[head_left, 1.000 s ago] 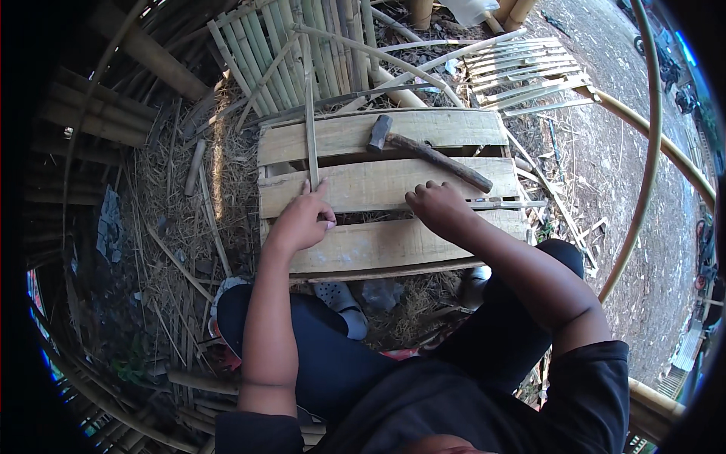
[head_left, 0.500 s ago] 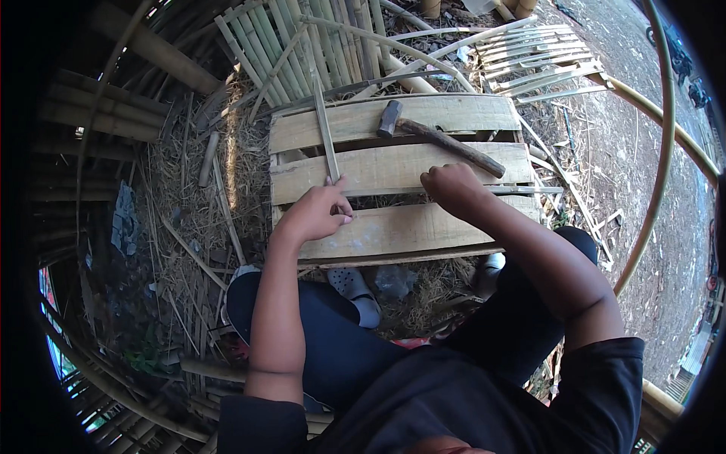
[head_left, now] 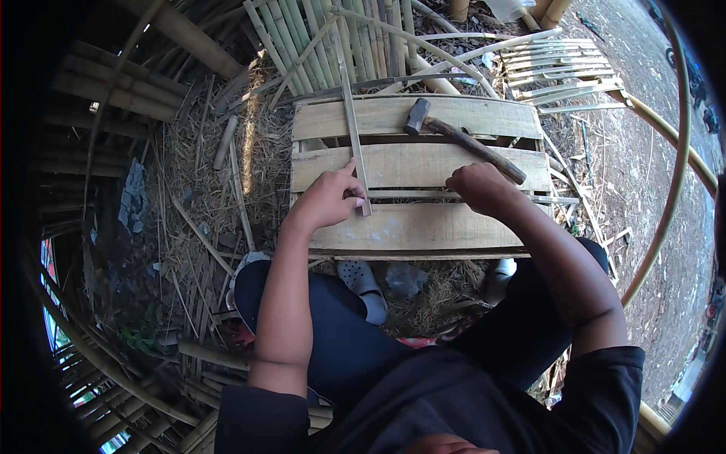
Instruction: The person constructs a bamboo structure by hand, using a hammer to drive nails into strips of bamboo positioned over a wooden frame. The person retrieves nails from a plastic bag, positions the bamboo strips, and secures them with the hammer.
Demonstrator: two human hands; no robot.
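Observation:
A low bench of three wooden planks [head_left: 423, 227] stands in front of my knees. My left hand [head_left: 329, 198] grips the near end of a thin bamboo strip [head_left: 352, 129] that runs away from me across the planks. My right hand [head_left: 478, 189] is closed over a second thin strip [head_left: 412, 194] lying crosswise in the gap between the middle and near planks. A hammer [head_left: 461, 138] with a wooden handle and dark head lies on the far planks, just beyond my right hand.
Bundled bamboo strips [head_left: 318, 38] lie beyond the bench, and a woven slat panel [head_left: 563, 68] at the far right. Straw and cut bamboo litter the ground at the left. Curved bamboo hoops [head_left: 681, 159] arc around the edges. Bare dirt spreads to the right.
My left hand has shifted the upright strip's near end slightly toward me. My right hand stays on the crosswise strip. The camera has drifted, so the bench sits more to the right.

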